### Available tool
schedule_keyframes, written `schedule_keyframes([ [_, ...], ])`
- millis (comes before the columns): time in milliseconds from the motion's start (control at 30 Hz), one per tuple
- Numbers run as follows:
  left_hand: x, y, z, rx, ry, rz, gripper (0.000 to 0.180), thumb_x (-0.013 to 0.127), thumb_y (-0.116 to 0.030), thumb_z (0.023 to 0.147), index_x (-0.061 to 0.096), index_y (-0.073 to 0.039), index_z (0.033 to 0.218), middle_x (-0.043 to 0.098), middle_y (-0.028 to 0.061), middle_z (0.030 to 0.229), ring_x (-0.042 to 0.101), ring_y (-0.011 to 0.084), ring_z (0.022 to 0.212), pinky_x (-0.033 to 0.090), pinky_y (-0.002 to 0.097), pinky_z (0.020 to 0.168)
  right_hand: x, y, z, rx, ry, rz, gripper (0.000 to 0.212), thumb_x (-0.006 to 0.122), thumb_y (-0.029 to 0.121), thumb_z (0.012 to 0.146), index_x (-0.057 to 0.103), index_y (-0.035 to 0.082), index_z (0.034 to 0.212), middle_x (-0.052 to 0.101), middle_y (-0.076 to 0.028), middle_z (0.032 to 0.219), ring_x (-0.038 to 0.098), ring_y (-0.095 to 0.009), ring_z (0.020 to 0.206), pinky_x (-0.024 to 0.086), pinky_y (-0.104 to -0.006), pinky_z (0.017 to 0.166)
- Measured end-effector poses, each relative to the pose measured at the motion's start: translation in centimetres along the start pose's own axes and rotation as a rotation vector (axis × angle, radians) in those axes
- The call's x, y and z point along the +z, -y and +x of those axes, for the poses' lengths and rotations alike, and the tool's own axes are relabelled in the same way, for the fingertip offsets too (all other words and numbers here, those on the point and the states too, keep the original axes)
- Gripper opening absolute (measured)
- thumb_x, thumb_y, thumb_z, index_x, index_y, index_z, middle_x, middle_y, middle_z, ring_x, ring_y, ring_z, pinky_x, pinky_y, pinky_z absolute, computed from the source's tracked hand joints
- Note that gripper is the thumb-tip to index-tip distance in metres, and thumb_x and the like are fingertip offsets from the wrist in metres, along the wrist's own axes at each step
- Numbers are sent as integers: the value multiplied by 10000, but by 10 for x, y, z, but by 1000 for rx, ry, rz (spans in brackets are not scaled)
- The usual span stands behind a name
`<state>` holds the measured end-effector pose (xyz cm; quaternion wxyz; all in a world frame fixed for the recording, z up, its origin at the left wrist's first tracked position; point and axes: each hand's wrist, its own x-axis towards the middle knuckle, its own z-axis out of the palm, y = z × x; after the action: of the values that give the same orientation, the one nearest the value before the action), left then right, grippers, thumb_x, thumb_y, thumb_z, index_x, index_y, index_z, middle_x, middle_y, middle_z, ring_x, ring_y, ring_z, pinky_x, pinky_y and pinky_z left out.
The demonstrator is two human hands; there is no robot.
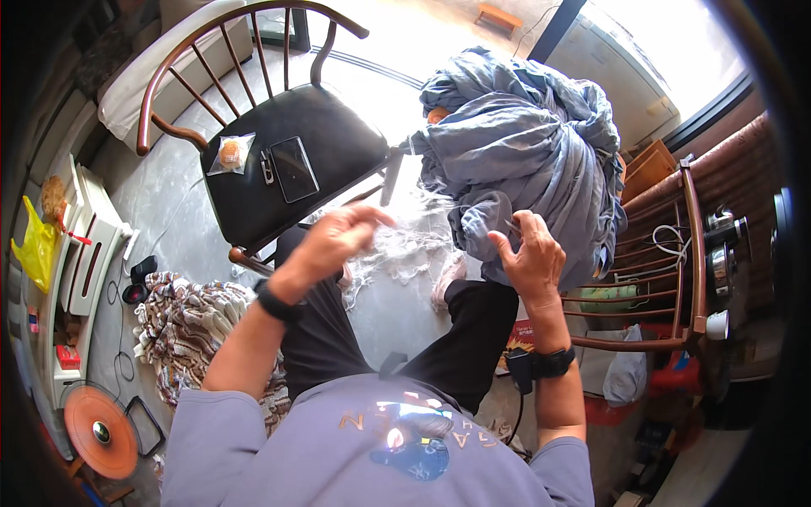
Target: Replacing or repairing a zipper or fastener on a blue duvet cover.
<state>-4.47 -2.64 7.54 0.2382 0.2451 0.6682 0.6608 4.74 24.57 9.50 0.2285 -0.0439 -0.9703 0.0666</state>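
Observation:
A large heap of blue-grey cloth [524, 144] stands in front of me to the right, with loose threads along its left side. My right hand [536, 258] is at the heap's near side, fingers curled toward the thumb around a small thing with a thin dark tip; its kind cannot be made out. My left hand [338, 241] hovers over my left knee, left of the cloth and apart from it. Its index finger points right while the others curl in; whatever they hold, if anything, is too small to see. White thread scraps [401, 245] litter the floor between my feet.
A wooden chair with a black seat [291, 160] stands at the front left, bearing a phone-like dark tablet [294, 170], a small clipper-like tool [268, 167] and a wrapped snack [230, 154]. Striped cloth [198, 325] lies left. A wooden rack [694, 253] stands right.

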Motion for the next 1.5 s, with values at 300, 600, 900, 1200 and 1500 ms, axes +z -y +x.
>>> schedule_keyframes([
  [300, -28, 95, 15, 312, -102, 1021, 168, 567, -56, 787, 619, -29, 944, 606, 97, 913, 583, 313, 931, 448, 364, 807, 75, -19, 4, 206, -145, 313, 301, 690, 73, 692, 545, 89, 956, 585, -88, 768, 624, -259, 703, 488, -329, 617],
  [600, 109, 17, 93, 563, -115, 412, 217, 706, -112, 712, 571, -38, 865, 566, 95, 799, 571, 257, 680, 466, 340, 636, 28, -38, 7, 597, 66, 1317, 46, 618, 8, 812, 606, 45, 836, 521, 74, 707, 422, 0, 628, 332, -157, 573],
  [900, 93, 16, 152, 238, 211, 210, 165, 598, -151, 855, 576, -2, 921, 588, 58, 798, 528, 112, 768, 439, 275, 708, 1, -80, 9, 180, -81, 205, 134, 652, 10, 702, 599, 31, 823, 519, -69, 635, 476, -122, 542, 382, -250, 542],
  [1200, 93, 27, 162, 140, 354, -39, 248, 530, -244, 923, 592, -5, 942, 563, -23, 846, 483, 57, 815, 404, 223, 755, 5, -92, 3, 471, 202, 1221, 181, 568, 201, 909, 603, 41, 831, 467, 97, 677, 372, 11, 606, 292, -160, 514],
  [1500, 83, 21, 153, 91, 313, 29, 234, 589, -224, 883, 620, -5, 961, 611, 5, 856, 525, 84, 864, 429, 259, 793, -2, -78, 5, 639, 247, 1315, 212, 574, 278, 903, 599, 105, 782, 411, 122, 624, 297, 22, 538, 232, -155, 473],
])
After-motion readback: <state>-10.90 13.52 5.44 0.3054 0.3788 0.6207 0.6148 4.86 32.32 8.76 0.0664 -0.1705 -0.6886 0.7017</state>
